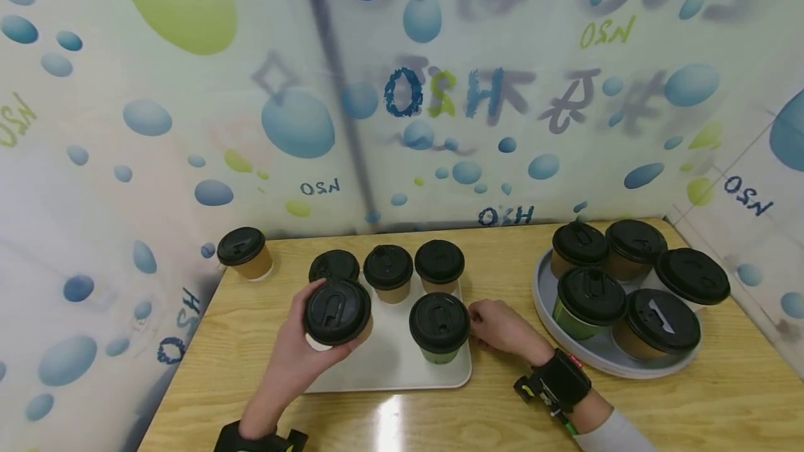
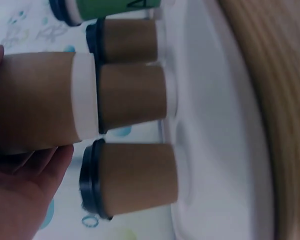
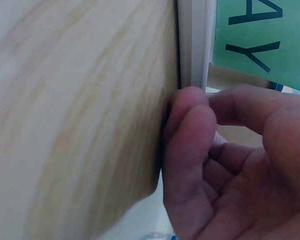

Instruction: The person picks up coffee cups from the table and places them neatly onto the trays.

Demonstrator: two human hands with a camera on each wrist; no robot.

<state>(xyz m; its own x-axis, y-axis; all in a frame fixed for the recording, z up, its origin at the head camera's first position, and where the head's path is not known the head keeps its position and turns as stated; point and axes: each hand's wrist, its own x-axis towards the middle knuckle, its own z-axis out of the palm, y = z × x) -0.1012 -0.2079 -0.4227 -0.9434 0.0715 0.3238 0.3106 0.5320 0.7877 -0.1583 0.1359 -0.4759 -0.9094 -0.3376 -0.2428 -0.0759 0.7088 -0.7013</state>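
Observation:
My left hand (image 1: 300, 351) grips a brown paper cup (image 2: 35, 102) with a black lid (image 1: 338, 312), raised over the front left of a white rectangular tray (image 1: 377, 372). In the left wrist view its white base hangs apart from the tray. Three brown black-lidded cups stand along the tray's back: a left one (image 1: 333, 264), partly hidden behind the held cup, a middle one (image 1: 388, 267) and a right one (image 1: 440, 262). A green cup (image 1: 440, 330) stands at front right. My right hand (image 3: 230, 150) pinches the tray's right rim beside it.
To the right, a round grey tray (image 1: 541, 298) carries several lidded cups, one of them green (image 1: 581, 312). A lone brown cup (image 1: 246, 253) stands at the table's back left corner. A patterned wall (image 1: 402, 180) rises behind the wooden table (image 1: 502, 417).

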